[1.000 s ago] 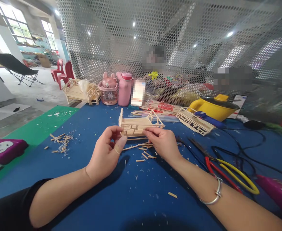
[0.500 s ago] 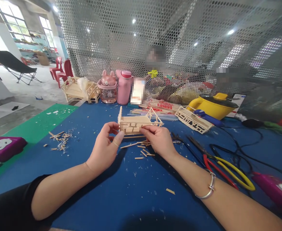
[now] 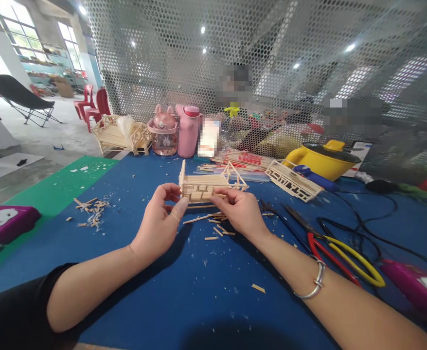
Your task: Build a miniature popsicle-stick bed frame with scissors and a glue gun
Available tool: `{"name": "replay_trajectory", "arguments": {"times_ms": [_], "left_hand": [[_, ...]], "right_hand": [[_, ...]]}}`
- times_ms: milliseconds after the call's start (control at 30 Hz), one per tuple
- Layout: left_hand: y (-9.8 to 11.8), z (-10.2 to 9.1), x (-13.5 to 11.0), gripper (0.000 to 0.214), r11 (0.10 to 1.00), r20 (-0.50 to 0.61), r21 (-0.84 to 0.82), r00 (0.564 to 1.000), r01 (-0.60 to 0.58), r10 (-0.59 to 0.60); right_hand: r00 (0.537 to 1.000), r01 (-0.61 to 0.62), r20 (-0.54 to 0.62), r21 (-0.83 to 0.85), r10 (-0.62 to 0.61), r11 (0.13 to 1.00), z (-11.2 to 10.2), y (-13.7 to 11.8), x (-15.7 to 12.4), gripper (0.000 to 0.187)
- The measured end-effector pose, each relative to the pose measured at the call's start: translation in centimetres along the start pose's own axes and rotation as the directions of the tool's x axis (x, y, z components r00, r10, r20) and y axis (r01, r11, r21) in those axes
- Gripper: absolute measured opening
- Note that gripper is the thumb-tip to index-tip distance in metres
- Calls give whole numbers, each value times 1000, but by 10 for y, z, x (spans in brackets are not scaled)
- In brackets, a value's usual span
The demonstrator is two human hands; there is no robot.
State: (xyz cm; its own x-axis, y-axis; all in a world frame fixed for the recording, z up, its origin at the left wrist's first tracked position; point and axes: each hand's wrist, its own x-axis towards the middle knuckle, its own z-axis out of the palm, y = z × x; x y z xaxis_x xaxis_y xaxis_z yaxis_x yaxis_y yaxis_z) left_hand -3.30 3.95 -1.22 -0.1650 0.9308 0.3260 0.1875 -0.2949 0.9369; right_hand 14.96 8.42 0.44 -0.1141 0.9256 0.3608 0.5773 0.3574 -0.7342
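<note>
A small model made of pale wooden sticks (image 3: pixel 208 182), with a plank-like deck, a front lattice and upright end frames, is held just above the blue table. My left hand (image 3: pixel 159 214) grips its left end, thumb in front and fingers behind. At the right part of the front lattice, my right hand (image 3: pixel 240 211) is closed in a pinch with thumb and forefinger. Whether a separate short stick sits between those fingertips is hidden. Below the model lie several loose cut sticks (image 3: pixel 210 238).
Stick scraps (image 3: pixel 91 211) lie at left. Red-and-yellow-handled pliers (image 3: pixel 333 253) and black cables lie at right. Behind stand pink bottles (image 3: pixel 188 133), bundled sticks (image 3: pixel 235 163), another stick frame (image 3: pixel 292 182), a yellow pot (image 3: pixel 321 163) and a perforated metal screen (image 3: pixel 169 53).
Hardly anything differs. The view has shifted very slightly, and both hands stay at the same places on the stick model.
</note>
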Motion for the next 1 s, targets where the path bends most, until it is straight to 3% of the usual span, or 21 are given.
{"name": "replay_trajectory", "arguments": {"times_ms": [133, 267, 300, 333, 367, 433, 533, 600, 667, 867, 1000], "left_hand": [[-3, -2, -2, 23, 997, -21, 53, 999, -48, 49], [16, -8, 14, 30, 935, -79, 239, 955, -261, 287], [25, -9, 22, 34, 896, -43, 291, 931, -334, 361], [36, -9, 31, 38, 847, 75, 341, 910, -409, 409], [47, -9, 40, 42, 804, 210, 385, 891, -453, 401], [67, -5, 57, 58, 733, 482, 466, 837, -496, 260], [81, 5, 71, 67, 628, 688, 546, 724, -555, 41], [81, 10, 73, 68, 608, 720, 558, 694, -565, -15], [79, 13, 73, 67, 619, 718, 556, 696, -554, -23], [74, 15, 74, 69, 678, 718, 521, 696, -518, -20], [69, 19, 75, 68, 635, 688, 547, 725, -546, 31]], "right_hand": [[1000, -21, 8, 30, 21, 999, -2, -3, -4, 33], [998, -4, -64, 25, 5, 1000, -8, -8, -7, 28], [994, 24, -106, 12, -23, 1000, -11, -10, -7, 24], [985, 67, -157, -10, -68, 998, -15, -11, -6, 21], [969, 120, -214, -43, -127, 992, -19, -12, -5, 19], [908, 252, -304, -153, -289, 955, -28, -13, 1, 17], [830, 431, -229, -315, -509, 845, -37, -8, 12, 29], [827, 497, -111, -313, -551, 809, -38, -2, 16, 35], [833, 524, -45, -257, -552, 812, -36, 5, 17, 36], [808, 569, -20, -231, -589, 789, -32, 16, 7, 27], [799, 579, -15, -251, -601, 776, -31, 18, 6, 40]]}}
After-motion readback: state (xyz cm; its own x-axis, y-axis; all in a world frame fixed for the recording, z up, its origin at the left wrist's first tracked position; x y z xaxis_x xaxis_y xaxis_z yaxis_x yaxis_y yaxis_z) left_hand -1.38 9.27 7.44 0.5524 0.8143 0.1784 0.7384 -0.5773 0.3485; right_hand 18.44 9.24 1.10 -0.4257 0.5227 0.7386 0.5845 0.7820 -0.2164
